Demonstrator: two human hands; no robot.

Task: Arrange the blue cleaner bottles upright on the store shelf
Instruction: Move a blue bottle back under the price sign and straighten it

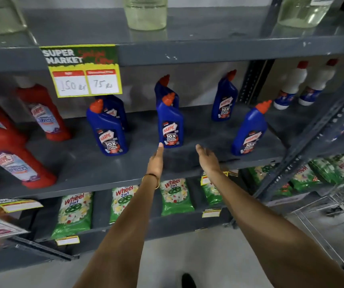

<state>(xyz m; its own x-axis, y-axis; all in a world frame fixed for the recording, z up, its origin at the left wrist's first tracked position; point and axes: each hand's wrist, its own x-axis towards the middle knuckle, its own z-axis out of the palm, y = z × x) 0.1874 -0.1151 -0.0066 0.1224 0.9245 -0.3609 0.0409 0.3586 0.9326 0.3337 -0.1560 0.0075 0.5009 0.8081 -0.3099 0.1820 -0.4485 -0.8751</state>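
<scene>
Blue bottles stand upright on the middle shelf (pixel 187 161): a front-left one (pixel 107 129) with another (pixel 115 109) close behind it, a centre one (pixel 170 123) with one (pixel 162 86) behind it, a rear-right one (pixel 224 98), and a front-right one (pixel 249 129) near the shelf's edge. None lies on its side (the lean seen at the sides looks like lens warp). So the uprighting seems done; what may remain, I judge, is evening the ragged spacing.

Both hands reach toward the centre bottle, holding nothing. The left hand (pixel 155 161) has its fingers (pixel 160 147) pressed together, tips just at the bottle's base. The right hand (pixel 207 156) is loosely open, apart from any bottle.

Red bottles (pixel 42 113) stand to the left, white ones (pixel 293 84) to the right, green packets (pixel 176 196) below.
</scene>
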